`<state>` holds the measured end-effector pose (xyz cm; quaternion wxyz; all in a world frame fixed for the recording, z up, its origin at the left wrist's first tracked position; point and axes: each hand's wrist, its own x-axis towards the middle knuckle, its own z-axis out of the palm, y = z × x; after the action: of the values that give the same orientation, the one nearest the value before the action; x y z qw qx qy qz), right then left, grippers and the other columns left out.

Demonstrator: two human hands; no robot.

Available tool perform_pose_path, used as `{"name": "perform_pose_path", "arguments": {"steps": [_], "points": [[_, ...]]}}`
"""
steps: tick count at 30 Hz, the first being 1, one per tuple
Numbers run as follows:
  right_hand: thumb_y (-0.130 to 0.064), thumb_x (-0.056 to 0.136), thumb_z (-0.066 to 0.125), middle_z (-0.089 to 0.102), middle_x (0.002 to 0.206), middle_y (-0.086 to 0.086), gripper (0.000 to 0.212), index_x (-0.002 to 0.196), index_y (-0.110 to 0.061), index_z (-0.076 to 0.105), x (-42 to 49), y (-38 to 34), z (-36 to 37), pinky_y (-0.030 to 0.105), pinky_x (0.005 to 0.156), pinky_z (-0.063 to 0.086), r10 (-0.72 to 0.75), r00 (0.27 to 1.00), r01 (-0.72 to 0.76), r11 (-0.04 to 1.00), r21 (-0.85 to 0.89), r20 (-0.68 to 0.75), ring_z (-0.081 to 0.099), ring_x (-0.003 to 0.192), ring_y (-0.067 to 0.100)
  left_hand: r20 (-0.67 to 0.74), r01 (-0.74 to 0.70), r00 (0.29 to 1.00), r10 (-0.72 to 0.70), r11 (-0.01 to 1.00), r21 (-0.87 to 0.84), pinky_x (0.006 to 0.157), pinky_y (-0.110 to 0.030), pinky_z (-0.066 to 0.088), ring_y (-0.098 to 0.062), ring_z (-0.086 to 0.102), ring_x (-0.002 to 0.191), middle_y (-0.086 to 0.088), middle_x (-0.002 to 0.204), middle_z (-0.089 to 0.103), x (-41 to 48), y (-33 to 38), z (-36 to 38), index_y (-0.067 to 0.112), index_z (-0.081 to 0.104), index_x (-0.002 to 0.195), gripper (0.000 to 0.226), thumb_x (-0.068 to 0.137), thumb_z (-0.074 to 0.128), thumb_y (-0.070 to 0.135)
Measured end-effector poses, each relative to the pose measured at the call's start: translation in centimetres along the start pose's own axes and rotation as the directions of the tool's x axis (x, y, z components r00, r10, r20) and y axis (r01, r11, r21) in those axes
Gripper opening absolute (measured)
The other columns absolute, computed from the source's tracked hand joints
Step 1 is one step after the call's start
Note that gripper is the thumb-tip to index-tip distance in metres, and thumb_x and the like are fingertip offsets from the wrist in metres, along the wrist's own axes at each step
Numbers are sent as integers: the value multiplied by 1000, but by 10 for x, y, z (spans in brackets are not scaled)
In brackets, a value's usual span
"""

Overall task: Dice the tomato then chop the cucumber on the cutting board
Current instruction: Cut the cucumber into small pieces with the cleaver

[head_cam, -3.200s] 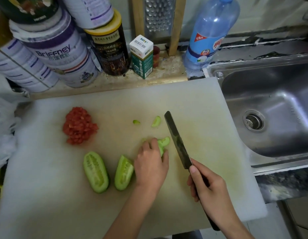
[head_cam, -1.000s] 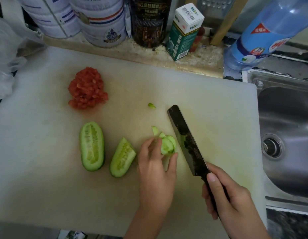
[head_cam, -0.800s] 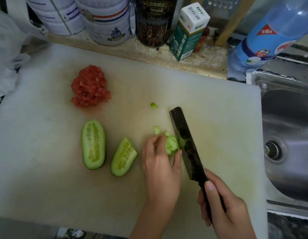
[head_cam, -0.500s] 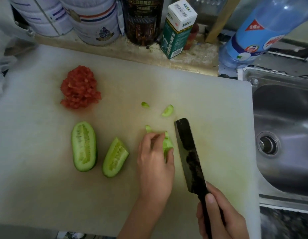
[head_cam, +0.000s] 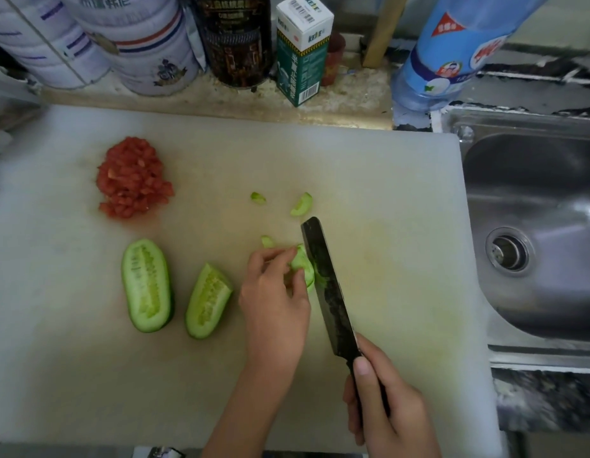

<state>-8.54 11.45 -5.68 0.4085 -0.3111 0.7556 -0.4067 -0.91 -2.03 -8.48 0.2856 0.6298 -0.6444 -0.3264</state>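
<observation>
We are pinching the cucumber piece (head_cam: 302,264) with our left hand (head_cam: 275,302), our right hand (head_cam: 383,408) gripping the knife (head_cam: 326,285) against its right side.

The white cutting board (head_cam: 386,180) is lying flat, showing a faint yellow-green stain around its middle. The diced tomato (head_cam: 131,178) is sitting in a loose red heap at the board's far left. Nearer, a cucumber half (head_cam: 147,285) is lying cut face up with its seeds showing. A shorter cucumber piece (head_cam: 207,300), slanted at one end, is lying just beside it on the right. A small cucumber end (head_cam: 302,264) is being pinched at the centre by the left hand (head_cam: 274,302) (the dark knife (head_cam: 326,285) is touching its right side). A thin slice (head_cam: 302,204) and a tiny scrap (head_cam: 258,197) are lying beyond it.
</observation>
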Motion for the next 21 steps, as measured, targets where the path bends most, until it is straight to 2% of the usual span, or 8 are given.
{"name": "perform_pose_path", "arguments": {"steps": [3, 5, 7, 11, 13, 18, 21], "points": [[-57, 79, 44, 58, 61, 5, 36, 111, -55, 61, -1, 0, 0, 20, 45, 44, 7, 1000, -7, 1000, 19, 2, 52, 42, 15, 14, 11, 1000, -10, 1000, -21, 80, -25, 53, -6, 58, 77, 5, 101, 58, 1, -2, -4, 10, 72, 108, 29, 80, 73, 1], [-46, 83, 48, 59, 61, 7, 30, 108, -56, 61, -1, 1, 0, 20, 44, 43, 16, 1000, -15, 999, 41, -18, 51, 41, 15, 18, 35, 999, -35, 999, -35, 80, -18, 48, -4, 57, 78, 7, 100, 56, 3, -4, -6, 10, 71, 110, 30, 81, 73, 4], [-39, 83, 47, 59, 61, 7, 33, 108, -57, 59, 0, 1, 0, 21, 45, 43, 17, 1000, -16, 999, 37, -21, 51, 41, 15, 10, 54, 998, -54, 998, -43, 82, -19, 46, -7, 58, 81, 5, 100, 57, 4, -7, -8, 9, 70, 111, 28, 83, 73, 6], [-45, 84, 46, 58, 62, 5, 30, 108, -57, 59, 1, -5, -2, 21, 46, 43, -4, 1000, 3, 1000, 14, 18, 50, 42, 13, 52, 99, 994, -95, 992, -76, 89, -32, 51, -9, 62, 88, 3, 100, 63, 5, -12, -11, 14, 71, 110, 26, 85, 70, 7], [-41, 85, 45, 58, 61, 6, 31, 107, -56, 60, 2, -10, -5, 20, 45, 42, -21, 1000, 21, 1000, 11, -3, 49, 42, 13, 53, 107, 993, -102, 990, -96, 89, -35, 52, -9, 62, 89, 4, 101, 63, 6, -13, -11, 13, 70, 110, 26, 85, 71, 8], [-41, 94, 42, 54, 60, 6, 28, 111, -54, 59, 8, -26, -8, 20, 45, 41, -41, 998, 40, 999, 34, 41, 47, 43, 14, 83, 119, 990, -111, 988, -98, 86, -26, 50, 1, 59, 87, 4, 103, 64, 9, -15, -11, 19, 70, 112, 27, 85, 72, 17], [-53, 91, 40, 55, 62, 3, 32, 119, -53, 54, 14, -26, -3, 21, 48, 42, -82, 994, 85, 996, -38, 69, 48, 45, 9, 66, 102, 993, -94, 988, -116, 85, -27, 51, -4, 61, 85, 2, 100, 65, 9, -18, -9, 17, 71, 109, 26, 84, 74, 14]]}}
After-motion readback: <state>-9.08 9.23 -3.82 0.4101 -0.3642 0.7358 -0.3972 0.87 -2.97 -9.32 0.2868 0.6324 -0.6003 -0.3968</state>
